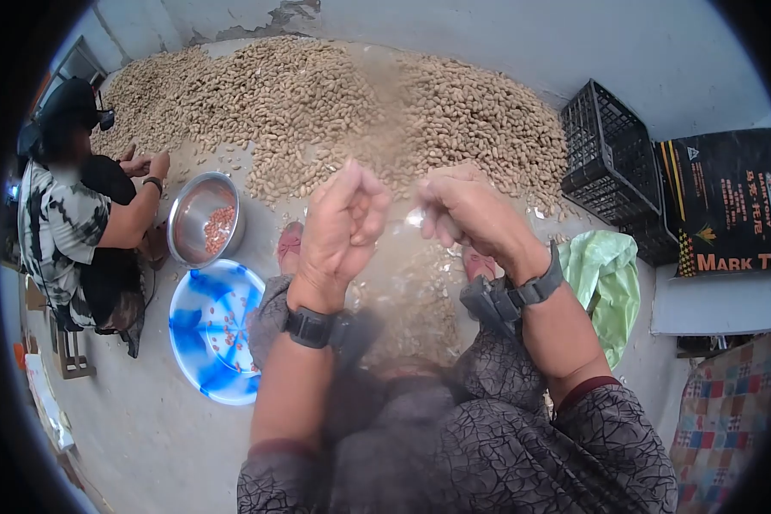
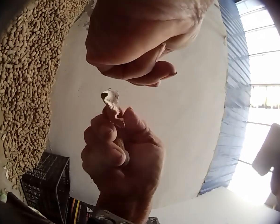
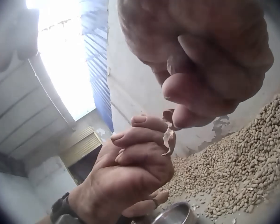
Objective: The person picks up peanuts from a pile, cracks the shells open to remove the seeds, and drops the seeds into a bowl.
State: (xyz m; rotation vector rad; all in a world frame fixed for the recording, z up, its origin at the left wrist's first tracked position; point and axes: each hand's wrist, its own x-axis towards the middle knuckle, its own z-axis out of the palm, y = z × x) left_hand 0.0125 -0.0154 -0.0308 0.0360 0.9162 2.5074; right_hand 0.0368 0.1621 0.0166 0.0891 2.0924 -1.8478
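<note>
Centrally in the head view, both hands are raised in front of a pile of peanuts (image 1: 308,103). The left hand (image 1: 343,230) has its fingers curled inward; whether it holds anything cannot be told. The right hand (image 1: 475,206) is narrowed to a pinch. Beside the left forearm, a steel bowl (image 1: 185,214) contains kernels (image 1: 219,230), and a blue-and-white basin (image 1: 184,321) contains a few more.

In the left wrist view, the right hand pinches a broken peanut shell (image 2: 111,100) at its fingertips; the ragged end projects toward the left hand, clear of it.

In the right wrist view, the shell appears between the two hands; contact with the left hand cannot be confirmed.

Handling: the shell is probably very light, dry and brittle, with a rough, non-slip surface. It is best held lightly at the unbroken end, since a hard squeeze could crumble the torn edge.
</note>
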